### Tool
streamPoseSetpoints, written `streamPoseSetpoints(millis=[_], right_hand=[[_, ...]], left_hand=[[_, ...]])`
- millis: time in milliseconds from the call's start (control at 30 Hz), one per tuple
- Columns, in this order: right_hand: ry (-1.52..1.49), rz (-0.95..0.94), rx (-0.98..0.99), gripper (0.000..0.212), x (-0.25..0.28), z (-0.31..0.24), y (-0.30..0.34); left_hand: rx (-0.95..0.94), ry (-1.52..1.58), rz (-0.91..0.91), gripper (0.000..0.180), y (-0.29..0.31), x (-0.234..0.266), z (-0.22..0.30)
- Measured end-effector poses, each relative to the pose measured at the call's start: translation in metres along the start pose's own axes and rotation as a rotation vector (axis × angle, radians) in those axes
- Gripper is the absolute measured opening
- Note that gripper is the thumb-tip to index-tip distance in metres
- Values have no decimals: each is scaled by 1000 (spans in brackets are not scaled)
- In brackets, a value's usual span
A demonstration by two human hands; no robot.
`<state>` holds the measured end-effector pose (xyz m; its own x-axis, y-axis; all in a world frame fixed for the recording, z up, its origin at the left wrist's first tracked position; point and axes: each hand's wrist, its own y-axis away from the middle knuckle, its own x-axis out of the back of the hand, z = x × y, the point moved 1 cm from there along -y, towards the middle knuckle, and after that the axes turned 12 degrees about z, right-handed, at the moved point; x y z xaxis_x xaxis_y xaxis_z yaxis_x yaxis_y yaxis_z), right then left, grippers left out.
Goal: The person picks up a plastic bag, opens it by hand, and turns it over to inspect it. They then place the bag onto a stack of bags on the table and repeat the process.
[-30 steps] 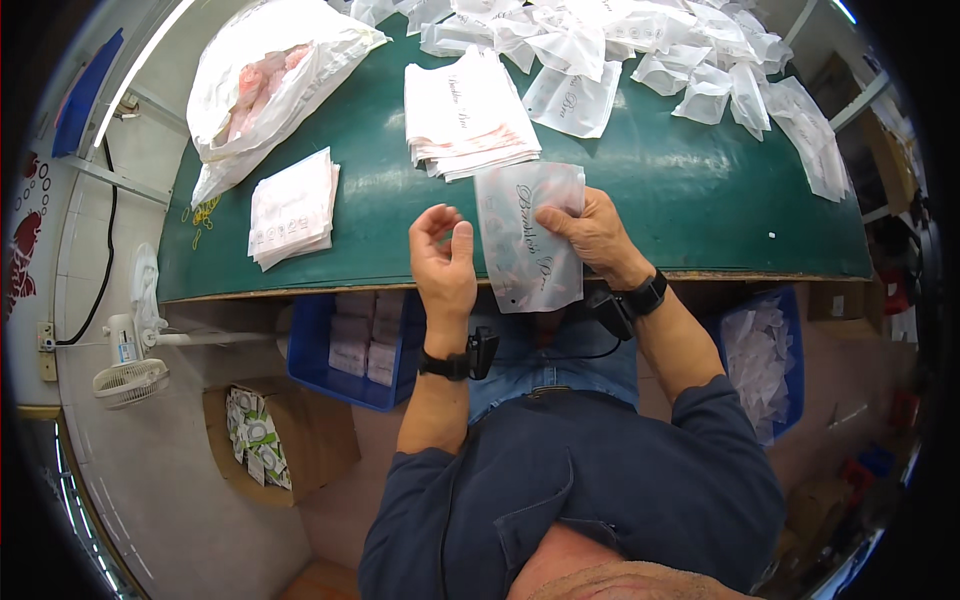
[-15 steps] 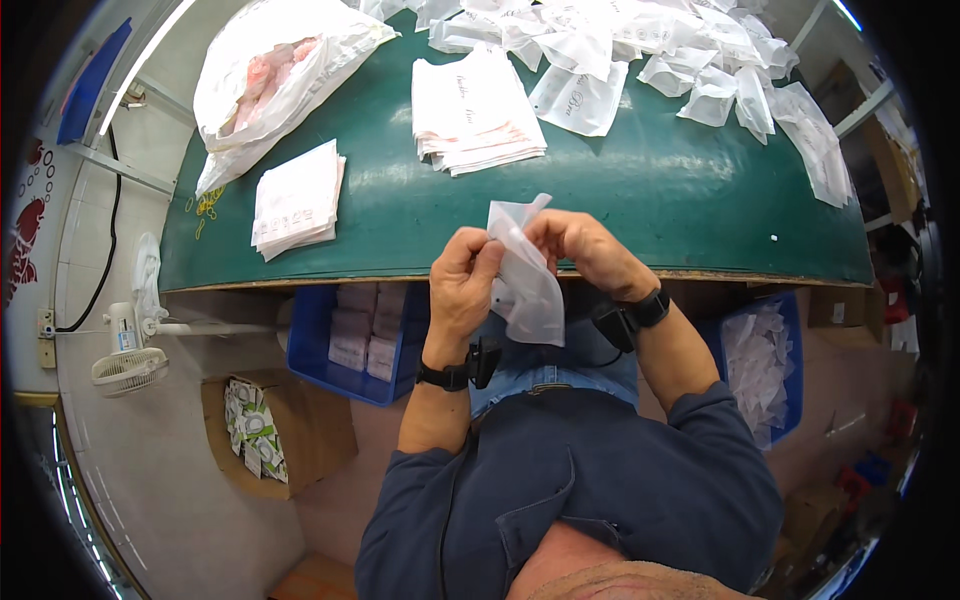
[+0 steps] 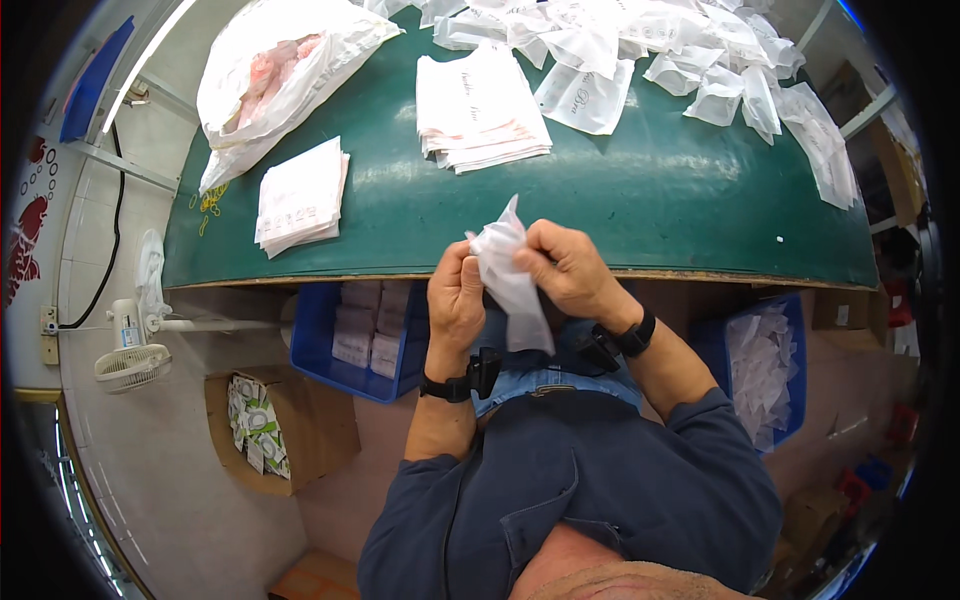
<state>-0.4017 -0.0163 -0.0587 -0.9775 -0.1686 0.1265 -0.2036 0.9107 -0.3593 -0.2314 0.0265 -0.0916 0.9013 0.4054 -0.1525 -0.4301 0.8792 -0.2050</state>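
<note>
A frosted translucent plastic bag [image 3: 517,290] hangs between my two hands just off the table's near edge, its top crumpled and its lower part dangling. My left hand [image 3: 457,300] pinches the bag's left side between thumb and fingers. On the other side, my right hand [image 3: 568,266] is closed on the bag's right edge, thumb on top. Beyond them on the table lies a stack of flat white printed bags [image 3: 480,110]. A smaller stack of flat white bags [image 3: 300,198] lies to the left.
The green table [image 3: 640,220] spans the front. Frosted bags [image 3: 690,50] are heaped at its far right; a large white sack [image 3: 290,80] with pink contents stands far left. Below are blue bins [image 3: 400,375], a cardboard box [image 3: 320,430] and a fan [image 3: 132,366].
My right hand has shifted slightly down and now grips the bag with its thumb on top. The bag has turned and bunched up at its top. My left hand keeps its hold.
</note>
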Motion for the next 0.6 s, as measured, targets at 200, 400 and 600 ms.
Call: streamPoseSetpoints(millis=[200, 400, 600], right_hand=[[-24, -21, -10, 22, 10, -10, 4], [-148, -81, -145, 27, -5, 4, 15], [-151, -66, -191, 30, 14, 8, 12]], left_hand=[[-166, -172, 11, 9, -9, 18, 3], [-82, 8, -92, 13, 18, 5, -5], [-202, -190, -6, 14, 1, 16, -6]])
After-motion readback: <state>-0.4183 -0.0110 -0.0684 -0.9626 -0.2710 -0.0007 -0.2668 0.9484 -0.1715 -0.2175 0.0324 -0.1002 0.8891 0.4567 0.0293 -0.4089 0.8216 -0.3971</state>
